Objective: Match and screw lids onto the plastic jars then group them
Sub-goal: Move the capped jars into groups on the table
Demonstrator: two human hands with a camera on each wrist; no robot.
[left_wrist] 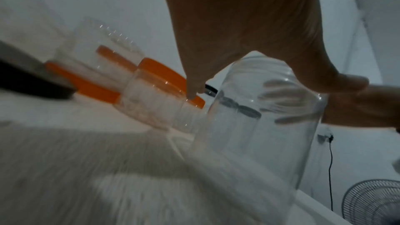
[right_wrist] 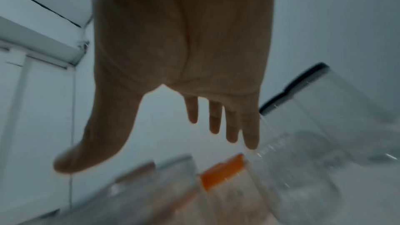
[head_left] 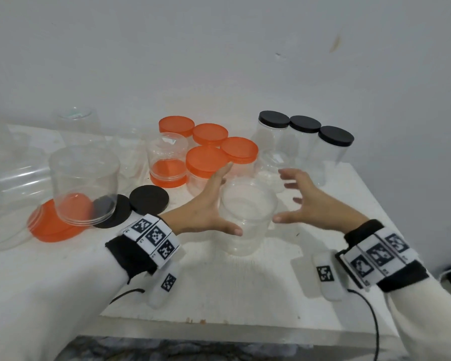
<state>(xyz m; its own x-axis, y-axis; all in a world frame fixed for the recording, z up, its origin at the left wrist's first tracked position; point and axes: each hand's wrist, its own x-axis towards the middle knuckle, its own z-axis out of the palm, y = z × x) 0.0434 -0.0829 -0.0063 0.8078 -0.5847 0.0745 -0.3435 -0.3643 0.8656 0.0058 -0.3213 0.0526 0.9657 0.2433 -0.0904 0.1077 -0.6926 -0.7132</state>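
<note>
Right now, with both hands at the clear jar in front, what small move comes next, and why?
Probably the right hand closes in on the clear jar to steady it. The left hand already rests against its side, thumb in front, while the right hand's spread fingers sit just apart from it. The jar shows no coloured lid; black lids lie loose to the left.

On our white table (head_left: 245, 295): a clear open jar (head_left: 246, 217) at centre, our left hand (head_left: 206, 208) against its 9 o'clock side, our right hand (head_left: 313, 201) spread at 3 o'clock, apart. Orange-lidded jars (head_left: 208, 157) at 11 o'clock, black-lidded jars (head_left: 305, 136) at 1 o'clock, loose black lids (head_left: 149, 199) at 9 o'clock.
</note>
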